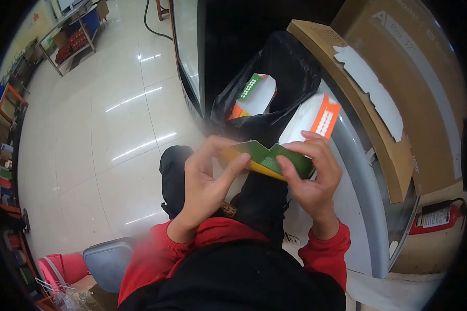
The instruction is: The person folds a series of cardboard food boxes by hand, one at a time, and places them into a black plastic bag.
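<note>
A green and yellow cardboard food box [264, 158], partly folded and with a notched upper edge, is held between my two hands above my lap. My left hand [206, 179] pinches its left end, thumb on the near face. On the other end, my right hand [316, 173] is closed with its thumb pressed to the green panel; the fingers behind are partly hidden. Just beyond my right hand lies a white and orange cardboard box [308, 118]. Further off, a green, white and orange box [259, 95] rests inside a black plastic bag [290, 59].
Large brown cartons [410, 78] lean on the right beside a curved grey-edged surface [355, 192]. A fire extinguisher [436, 217] stands at the far right. Tiled floor [114, 129] stretches left, with a grey chair back [109, 264], a pink bag [62, 269] and shelves [5, 171].
</note>
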A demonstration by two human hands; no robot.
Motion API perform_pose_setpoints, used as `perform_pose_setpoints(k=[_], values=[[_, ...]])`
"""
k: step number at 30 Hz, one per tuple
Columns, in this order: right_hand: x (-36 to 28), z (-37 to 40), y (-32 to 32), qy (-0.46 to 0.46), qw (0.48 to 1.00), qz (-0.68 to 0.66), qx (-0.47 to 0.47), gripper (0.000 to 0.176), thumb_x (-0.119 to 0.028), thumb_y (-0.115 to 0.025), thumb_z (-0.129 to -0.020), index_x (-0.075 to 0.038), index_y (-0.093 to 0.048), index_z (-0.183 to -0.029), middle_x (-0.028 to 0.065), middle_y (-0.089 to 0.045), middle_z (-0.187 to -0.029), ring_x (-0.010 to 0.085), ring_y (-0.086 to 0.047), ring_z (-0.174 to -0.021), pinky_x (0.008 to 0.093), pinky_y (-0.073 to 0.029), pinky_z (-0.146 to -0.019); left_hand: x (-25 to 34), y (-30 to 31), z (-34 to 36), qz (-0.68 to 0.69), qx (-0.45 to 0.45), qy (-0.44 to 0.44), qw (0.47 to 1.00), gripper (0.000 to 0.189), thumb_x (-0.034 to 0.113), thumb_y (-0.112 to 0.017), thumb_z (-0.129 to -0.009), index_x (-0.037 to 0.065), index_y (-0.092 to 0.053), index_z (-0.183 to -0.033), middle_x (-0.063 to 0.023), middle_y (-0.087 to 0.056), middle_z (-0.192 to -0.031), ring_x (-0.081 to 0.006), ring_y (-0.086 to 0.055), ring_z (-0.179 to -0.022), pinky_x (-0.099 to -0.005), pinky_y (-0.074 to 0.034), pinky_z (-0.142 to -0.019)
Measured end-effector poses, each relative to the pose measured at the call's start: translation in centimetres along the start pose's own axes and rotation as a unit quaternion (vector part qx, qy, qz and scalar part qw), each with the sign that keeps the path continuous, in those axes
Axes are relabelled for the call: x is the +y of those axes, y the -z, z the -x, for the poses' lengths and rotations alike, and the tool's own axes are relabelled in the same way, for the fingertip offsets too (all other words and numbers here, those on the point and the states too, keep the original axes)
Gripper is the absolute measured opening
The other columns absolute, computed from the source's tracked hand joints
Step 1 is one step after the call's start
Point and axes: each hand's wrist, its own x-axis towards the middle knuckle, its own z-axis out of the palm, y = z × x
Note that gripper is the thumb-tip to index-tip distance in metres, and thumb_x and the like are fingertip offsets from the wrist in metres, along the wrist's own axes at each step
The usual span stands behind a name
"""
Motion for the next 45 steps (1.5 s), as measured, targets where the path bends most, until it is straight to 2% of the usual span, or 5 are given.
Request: perform_pose_setpoints(k=[9,14,22,40,45], values=[[0.7,0.2,-0.6,-0.02,1.0,0.012,0.001,0.021,-0.004,-0.07,-0.07,-0.004,-0.061,-0.089,0.0061,-0.061,-0.078,0.0222,-0.06,-0.077,0.0427,-0.042,-0.092,-0.6,-1.4,0.9,-0.282,0.043,-0.325,0.902,0.022,-0.008,-0.068,-0.065,0.003,-0.058,-0.081,-0.0062,-0.056,-0.076,-0.0186,-0.051,-0.067,-0.0302,-0.035,-0.075],[0.4,1.5,-0.6,0.146,0.988,0.01,-0.043,0.024,-0.003,-0.067,-0.073,-0.006,-0.058,-0.095,0.0102,-0.058,-0.106,0.0237,-0.059,-0.097,0.0446,-0.043,-0.094,-1.3,-1.0,-0.4,-0.033,0.111,-0.06,0.991,0.008,0.005,-0.057,-0.086,0.0,-0.051,-0.086,-0.0042,-0.055,-0.077,-0.0043,-0.049,-0.07,-0.0162,-0.038,-0.06],[0.7,1.5,-1.1,0.228,0.971,0.062,-0.05,0.012,-0.004,-0.059,-0.081,-0.001,-0.049,-0.087,0.0176,-0.058,-0.11,0.0308,-0.057,-0.103,0.0477,-0.044,-0.093,0.1,-0.6,-0.7,-0.162,-0.016,-0.088,0.983,0.008,0.007,-0.069,-0.073,0.002,-0.064,-0.076,-0.0067,-0.06,-0.068,-0.0177,-0.053,-0.06,-0.0285,-0.038,-0.065],[-0.1,1.7,-0.2,0.036,0.991,-0.059,-0.118,0.028,0.004,-0.059,-0.078,-0.002,-0.047,-0.103,0.011,-0.059,-0.09,0.0282,-0.059,-0.094,0.0389,-0.046,-0.086,1.2,-0.4,-0.5,-0.23,-0.09,-0.196,0.949,0.009,0.009,-0.069,-0.073,0.004,-0.067,-0.081,-0.0054,-0.06,-0.068,-0.0174,-0.053,-0.06,-0.0272,-0.035,-0.063],[0.9,0.8,1.4,-0.248,0.843,-0.431,-0.204,0.039,-0.002,-0.058,-0.084,-0.001,-0.038,-0.117,0.0038,-0.059,-0.082,0.0111,-0.057,-0.085,0.0243,-0.043,-0.078,2.2,0.1,0.1,-0.236,-0.193,-0.183,0.935,0.016,0.011,-0.07,-0.072,0.004,-0.066,-0.087,-0.0079,-0.061,-0.072,-0.0221,-0.058,-0.066,-0.0277,-0.039,-0.066]])
